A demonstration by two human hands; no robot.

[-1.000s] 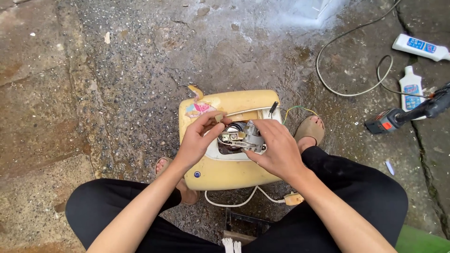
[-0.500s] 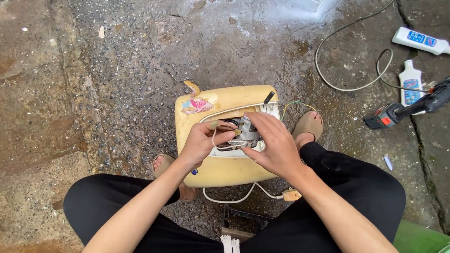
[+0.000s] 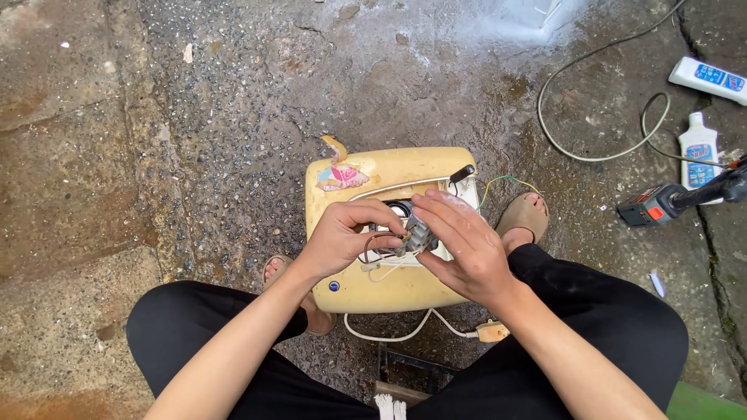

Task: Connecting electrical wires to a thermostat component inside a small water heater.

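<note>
Small grey part (image 3: 418,232) over yellow casing (image 3: 405,288)

Two white bottles (image 3: 699,148), perhaps a power tool (image 3: 661,204), loose cable (image 3: 591,155).

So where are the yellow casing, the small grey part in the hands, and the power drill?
yellow casing (image 3: 405,173), head view, bare top face.
small grey part (image 3: 418,232), head view, its middle.
power drill (image 3: 657,204), head view, its body.

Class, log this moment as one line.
left hand: gripping wires | right hand: holding small metal part | yellow casing: open, on wet concrete
</note>
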